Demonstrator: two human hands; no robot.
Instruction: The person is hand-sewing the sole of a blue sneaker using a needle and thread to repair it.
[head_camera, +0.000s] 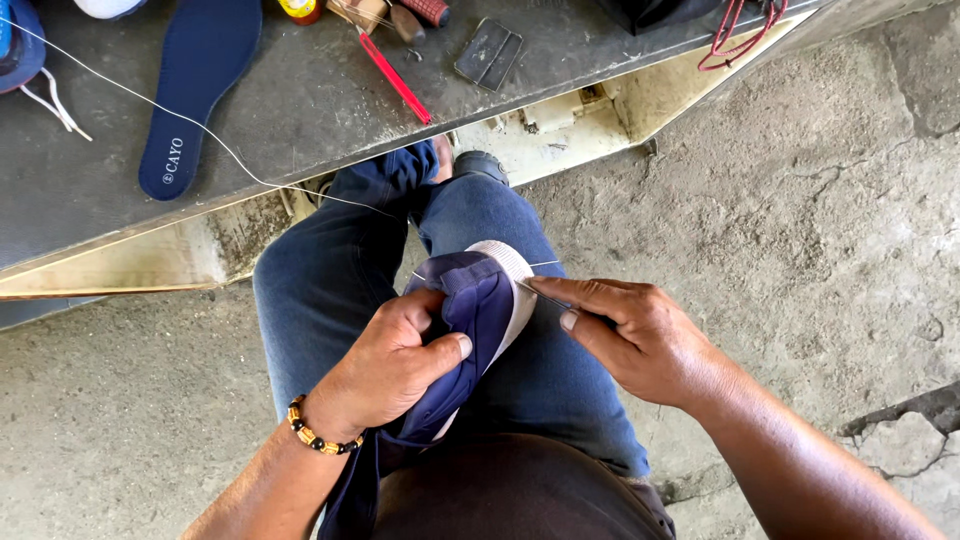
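Single head-worn view, looking steeply down over seated person's lap — close range, forearms entering from bottom edge. Left hand (395, 365) and right hand (640, 340) sit near frame centre, above jeans-clad knees (330, 280). Camera faces forward and down: low grey work surface (300, 100) crosses top of frame, its near edge running diagonally from left up to right corner. Rough concrete floor (820, 220) fills right side and lower left. No second view — nothing shared.
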